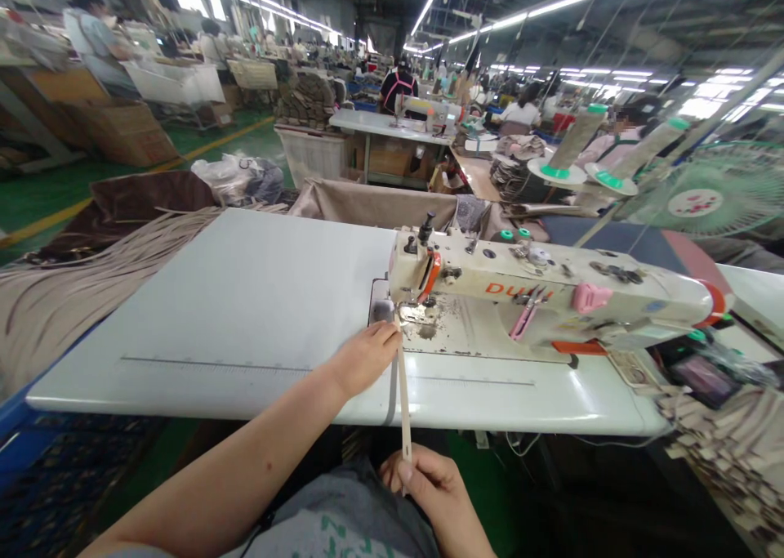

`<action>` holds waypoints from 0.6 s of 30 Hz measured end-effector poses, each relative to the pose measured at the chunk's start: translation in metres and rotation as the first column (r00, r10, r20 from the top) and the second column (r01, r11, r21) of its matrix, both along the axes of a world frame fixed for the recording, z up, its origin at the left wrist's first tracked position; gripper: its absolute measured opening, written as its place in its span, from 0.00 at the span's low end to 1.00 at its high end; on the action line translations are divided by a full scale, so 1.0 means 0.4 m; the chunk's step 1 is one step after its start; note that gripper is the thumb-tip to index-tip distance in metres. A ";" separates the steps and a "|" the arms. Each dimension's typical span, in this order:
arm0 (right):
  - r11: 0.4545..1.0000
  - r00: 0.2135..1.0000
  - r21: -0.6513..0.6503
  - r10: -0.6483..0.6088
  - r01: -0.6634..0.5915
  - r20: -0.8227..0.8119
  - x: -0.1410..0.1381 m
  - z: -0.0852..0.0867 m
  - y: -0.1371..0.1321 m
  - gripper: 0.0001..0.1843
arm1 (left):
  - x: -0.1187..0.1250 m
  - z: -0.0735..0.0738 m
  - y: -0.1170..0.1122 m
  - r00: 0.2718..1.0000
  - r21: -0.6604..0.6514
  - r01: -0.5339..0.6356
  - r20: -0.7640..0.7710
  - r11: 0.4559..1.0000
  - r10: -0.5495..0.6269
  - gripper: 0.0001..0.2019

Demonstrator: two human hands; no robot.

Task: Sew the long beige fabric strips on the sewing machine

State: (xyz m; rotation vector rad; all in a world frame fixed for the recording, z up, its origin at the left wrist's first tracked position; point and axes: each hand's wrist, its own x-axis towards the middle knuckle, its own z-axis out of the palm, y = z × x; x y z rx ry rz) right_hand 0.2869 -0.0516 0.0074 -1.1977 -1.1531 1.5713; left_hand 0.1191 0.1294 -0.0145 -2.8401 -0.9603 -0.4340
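Note:
A narrow beige fabric strip (403, 395) runs from the needle area of a sewing machine (478, 284) down over the table's front edge. My left hand (372, 352) lies near the presser foot, its fingers pressed together on the strip's upper part. Below the table edge, close to my body, my right hand (425, 480) pinches the strip's lower part between thumb and fingers. What the left fingertips do beneath is partly hidden. A ruler scale (214, 366) is printed along the white table (257, 288).
Long beige strips (91, 288) hang in a heap at the left. Cut pieces (735, 444) are piled at the right, below a fan (704, 194). Thread cones (576, 141) stand behind the machine. A fabric-lined bin (367, 207) borders the table's far edge. Other people work farther back.

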 end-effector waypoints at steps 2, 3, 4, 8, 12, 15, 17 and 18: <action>1.000 0.999 0.017 -0.006 0.006 0.037 0.000 0.011 0.005 0.19 | -0.001 0.001 0.000 1.000 -0.003 0.008 -0.006 1.000 -0.008 0.11; 1.000 0.998 0.019 -0.021 0.020 0.063 0.000 0.015 0.007 0.17 | -0.001 0.002 -0.001 1.000 -0.002 0.010 -0.010 1.000 -0.010 0.11; 0.999 0.995 0.020 -0.039 0.038 0.090 0.001 0.018 0.009 0.16 | -0.001 0.004 -0.001 1.000 0.002 0.013 -0.014 1.000 -0.013 0.10; 0.996 0.990 -0.024 -0.082 0.085 0.114 -0.004 0.012 0.014 0.15 | 0.001 0.012 -0.003 0.999 0.022 0.030 -0.017 0.999 -0.030 0.10; 0.987 0.957 0.045 -0.161 0.154 0.243 -0.015 0.011 0.031 0.17 | 0.000 0.014 -0.005 1.000 -0.009 0.017 -0.005 1.000 -0.017 0.10; 0.969 0.904 0.161 -0.234 0.187 0.358 -0.022 0.030 0.060 0.16 | -0.002 0.011 -0.004 1.000 -0.035 0.026 0.019 0.999 -0.025 0.10; 0.970 0.929 0.131 -0.233 0.203 0.288 -0.025 0.044 0.082 0.19 | -0.004 0.008 -0.003 0.999 -0.041 0.028 0.032 0.999 -0.027 0.10; 0.976 0.953 0.083 -0.214 0.201 0.215 -0.026 0.050 0.091 0.20 | -0.005 0.007 -0.003 0.999 -0.042 0.025 0.036 0.999 -0.023 0.10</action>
